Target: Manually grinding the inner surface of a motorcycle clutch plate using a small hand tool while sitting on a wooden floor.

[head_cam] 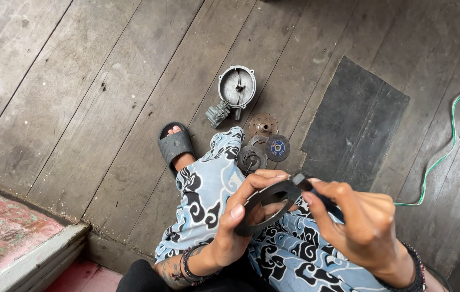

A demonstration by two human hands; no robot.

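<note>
Both hands grip one black ring gasket over my lap: left hand pinches its rim, right hand clamps a dark tool against its edge. I judge the thin ring could tear or slip to the wooden floor near the round metal housing if I press hard.

ring: matt black rubber | floor: rough worn wood | housing: dull metal

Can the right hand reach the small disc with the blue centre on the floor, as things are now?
Probably not at once. The right hand pinches a small dark tool at the black ring, which the left hand holds. The disc with the blue centre lies uncovered on the floor beyond the knee, so the path looks free.
</note>
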